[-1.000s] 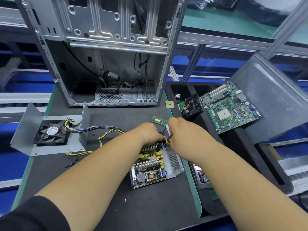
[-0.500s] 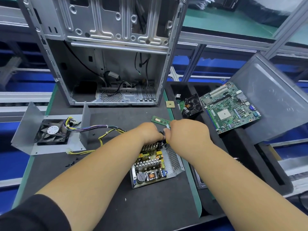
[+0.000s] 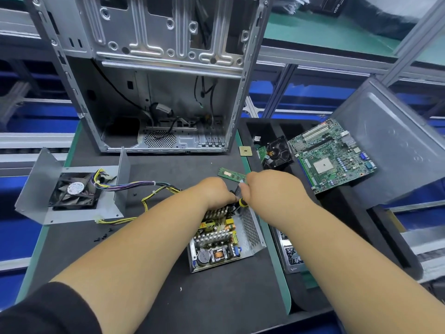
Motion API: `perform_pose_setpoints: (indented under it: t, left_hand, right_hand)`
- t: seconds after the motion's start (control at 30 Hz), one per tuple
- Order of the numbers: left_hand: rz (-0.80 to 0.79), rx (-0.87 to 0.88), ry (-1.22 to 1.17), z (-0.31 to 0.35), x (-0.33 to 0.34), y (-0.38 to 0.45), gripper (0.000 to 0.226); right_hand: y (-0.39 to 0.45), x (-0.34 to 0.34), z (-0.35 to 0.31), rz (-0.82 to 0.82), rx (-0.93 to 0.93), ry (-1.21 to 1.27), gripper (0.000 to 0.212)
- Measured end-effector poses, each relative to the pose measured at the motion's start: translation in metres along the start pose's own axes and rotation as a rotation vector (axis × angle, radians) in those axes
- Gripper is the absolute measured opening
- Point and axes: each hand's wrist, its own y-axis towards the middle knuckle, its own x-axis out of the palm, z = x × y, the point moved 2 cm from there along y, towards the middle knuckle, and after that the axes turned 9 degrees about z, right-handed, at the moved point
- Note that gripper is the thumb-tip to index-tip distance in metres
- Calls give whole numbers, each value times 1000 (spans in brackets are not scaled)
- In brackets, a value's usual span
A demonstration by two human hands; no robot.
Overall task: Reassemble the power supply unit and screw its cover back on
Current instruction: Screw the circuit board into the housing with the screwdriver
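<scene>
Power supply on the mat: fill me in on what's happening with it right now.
A person is working on the opened power supply unit, whose circuit board is exposed in its metal base. Both hands meet at its far end: the right hand holds a yellow-and-black screwdriver, and the left hand rests beside the tip; what its fingers are doing is hidden. The cover with the fan lies apart to the left, joined by its cables, so it is not yet back on. Loose screws lie on the mat.

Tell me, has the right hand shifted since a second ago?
Yes. The right hand has slid left along the RAM stick, closing on the left hand.
</scene>
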Motion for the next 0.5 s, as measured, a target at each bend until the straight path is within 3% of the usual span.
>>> perform_pose_setpoints:
  t: [0.17,0.3,0.5]
  left_hand:
    - [-18,-17,10,-1,0,2,37]
    - [-22,0,27,0,-1,2,34]
    - [-18,8,24,0,-1,1,39]
  right_hand:
    - [-6,4,-4,63,78,77,24]
    - [-7,-2,-3,41,-61,270,19]
    - [-8,-4,6,121,-183,268,19]
